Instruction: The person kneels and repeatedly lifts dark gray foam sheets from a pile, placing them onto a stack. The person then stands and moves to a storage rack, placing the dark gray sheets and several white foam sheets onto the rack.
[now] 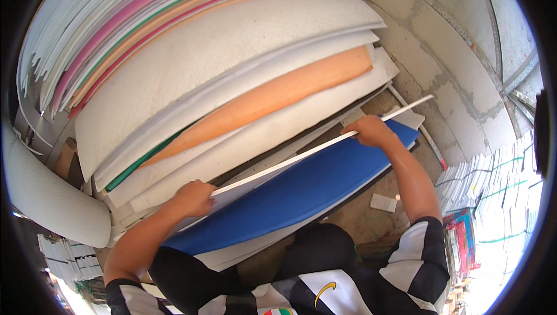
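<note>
Both my hands grip the top edge of a thin white sheet point(287, 168) that stands on edge in front of me. My left hand point(194, 198) is closed around it toward its left part. Farther right, my right hand point(370, 131) is closed over the same edge, and the sheet's end sticks out past it. Between the white sheet and my legs leans a blue sheet point(301, 196), with a paler sheet point(255, 242) on its near side. The lower part of the white sheet is hidden behind the blue one.
Beyond my hands lean several large sheets: an orange sheet point(278, 97), a big white sheet point(232, 48) and a tight coloured stack point(116, 42). A white roll point(55, 193) lies left. A block wall point(447, 65) and tied white stacks point(493, 193) stand right. A small white piece point(383, 202) is on the floor.
</note>
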Action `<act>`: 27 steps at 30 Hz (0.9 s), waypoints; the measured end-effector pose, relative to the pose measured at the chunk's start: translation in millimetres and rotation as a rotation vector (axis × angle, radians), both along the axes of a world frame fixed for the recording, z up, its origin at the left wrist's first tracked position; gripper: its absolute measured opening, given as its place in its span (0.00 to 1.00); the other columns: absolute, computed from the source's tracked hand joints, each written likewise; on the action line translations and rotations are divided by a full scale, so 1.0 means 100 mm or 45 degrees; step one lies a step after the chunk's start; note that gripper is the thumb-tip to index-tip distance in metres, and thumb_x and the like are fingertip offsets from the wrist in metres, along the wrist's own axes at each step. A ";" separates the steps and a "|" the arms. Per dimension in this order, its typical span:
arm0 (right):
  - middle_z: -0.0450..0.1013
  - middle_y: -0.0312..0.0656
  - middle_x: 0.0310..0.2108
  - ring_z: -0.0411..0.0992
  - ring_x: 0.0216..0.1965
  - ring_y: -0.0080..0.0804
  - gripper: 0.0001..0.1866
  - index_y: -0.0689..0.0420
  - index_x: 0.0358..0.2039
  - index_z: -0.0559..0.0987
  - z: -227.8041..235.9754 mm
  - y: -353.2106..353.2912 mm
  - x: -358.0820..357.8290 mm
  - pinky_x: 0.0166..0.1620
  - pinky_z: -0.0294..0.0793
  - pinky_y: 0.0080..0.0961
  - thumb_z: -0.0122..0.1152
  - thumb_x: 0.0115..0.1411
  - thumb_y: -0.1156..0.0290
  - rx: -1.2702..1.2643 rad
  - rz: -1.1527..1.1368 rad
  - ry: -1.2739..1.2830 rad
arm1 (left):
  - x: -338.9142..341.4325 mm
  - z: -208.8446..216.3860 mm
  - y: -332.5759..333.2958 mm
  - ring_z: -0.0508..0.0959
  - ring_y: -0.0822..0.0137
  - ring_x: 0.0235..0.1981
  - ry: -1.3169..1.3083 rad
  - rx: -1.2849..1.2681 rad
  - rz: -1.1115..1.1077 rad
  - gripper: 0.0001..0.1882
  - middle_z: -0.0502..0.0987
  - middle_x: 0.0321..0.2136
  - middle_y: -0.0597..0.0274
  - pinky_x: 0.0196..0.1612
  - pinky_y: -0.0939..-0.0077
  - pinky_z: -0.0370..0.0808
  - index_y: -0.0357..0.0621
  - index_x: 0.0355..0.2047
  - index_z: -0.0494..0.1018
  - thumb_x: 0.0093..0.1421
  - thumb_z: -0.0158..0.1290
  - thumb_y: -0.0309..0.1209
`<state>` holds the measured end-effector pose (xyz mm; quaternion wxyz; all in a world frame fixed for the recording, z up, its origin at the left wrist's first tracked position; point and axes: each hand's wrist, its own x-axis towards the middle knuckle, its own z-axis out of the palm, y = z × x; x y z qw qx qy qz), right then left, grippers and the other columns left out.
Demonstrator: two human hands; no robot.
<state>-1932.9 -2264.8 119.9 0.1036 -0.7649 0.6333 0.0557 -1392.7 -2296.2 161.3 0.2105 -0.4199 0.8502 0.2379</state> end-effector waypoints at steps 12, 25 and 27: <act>0.83 0.45 0.47 0.81 0.49 0.45 0.24 0.47 0.53 0.85 2.94 -0.15 0.22 0.52 0.80 0.36 0.60 0.59 0.83 -0.933 -0.001 -0.228 | 0.83 2.95 0.28 0.76 0.50 0.46 0.332 -1.068 0.021 0.22 0.80 0.40 0.53 0.56 0.58 0.71 0.43 0.55 0.78 0.59 0.60 0.19; 0.74 0.48 0.63 0.73 0.63 0.52 0.38 0.37 0.66 0.75 0.82 -2.14 0.64 0.61 0.74 0.47 0.52 0.59 0.87 -1.229 0.164 0.052 | 0.73 0.82 -1.14 0.70 0.44 0.68 -0.033 -1.184 0.327 0.41 0.67 0.70 0.47 0.60 0.51 0.77 0.51 0.73 0.59 0.62 0.63 0.40; 0.73 0.49 0.64 0.71 0.64 0.53 0.39 0.36 0.67 0.74 0.66 -2.32 0.66 0.63 0.73 0.48 0.50 0.59 0.88 -1.107 0.101 -0.001 | 0.65 0.63 -1.28 0.70 0.43 0.68 -0.050 -1.274 0.330 0.41 0.66 0.70 0.48 0.59 0.50 0.77 0.53 0.73 0.59 0.63 0.63 0.42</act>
